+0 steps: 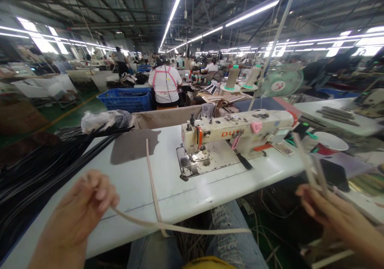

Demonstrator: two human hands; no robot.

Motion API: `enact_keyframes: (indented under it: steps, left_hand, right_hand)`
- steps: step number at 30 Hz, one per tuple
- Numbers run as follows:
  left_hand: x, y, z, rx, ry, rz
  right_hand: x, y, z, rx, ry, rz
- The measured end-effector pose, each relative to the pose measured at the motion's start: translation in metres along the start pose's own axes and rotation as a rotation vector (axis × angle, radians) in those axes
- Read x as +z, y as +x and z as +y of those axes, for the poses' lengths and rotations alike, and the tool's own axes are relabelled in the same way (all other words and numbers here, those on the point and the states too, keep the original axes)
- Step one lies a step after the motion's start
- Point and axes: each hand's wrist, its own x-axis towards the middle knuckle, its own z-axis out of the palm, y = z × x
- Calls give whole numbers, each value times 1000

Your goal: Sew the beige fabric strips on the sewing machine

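At the lower left my left hand (79, 211) is closed in a pinch on one end of a narrow beige strip (180, 229), which sags across above my lap. A second pale strip (153, 181) lies on the white sewing table (126, 185) and hangs over its front edge. My right hand (330, 209), right of the table, is closed on light strips (309, 165) that stick up and look blurred. Between the hands stands a cream sewing machine (237, 129) with nothing visible under its needle area. A grey-brown piece (132, 147) lies flat at the table's back left.
Long black strips (75, 161) are heaped along the table's left side. Behind are a blue crate (127, 99), a seated person in a white shirt (165, 83), thread cones (232, 77) and a fan (282, 81). More strips hang below the table at the right.
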Motion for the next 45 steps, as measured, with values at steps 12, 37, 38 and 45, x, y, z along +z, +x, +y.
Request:
enact_keyframes:
  steps: [12,37,38,45]
  left_hand:
    - [185,-9,-88,-297,-340,-386]
    - [207,-20,-138,-95,176,-667]
    - [206,-19,-140,-105,179,-628]
    - [204,-17,-139,-179,-81,-323]
  right_hand:
    - [191,-37,-46,82,503,-955]
    - [218,-24,-55,54,513,-461]
    - [218,-24,-54,58,520,-462]
    - [219,-27,-36,-30,411,-608]
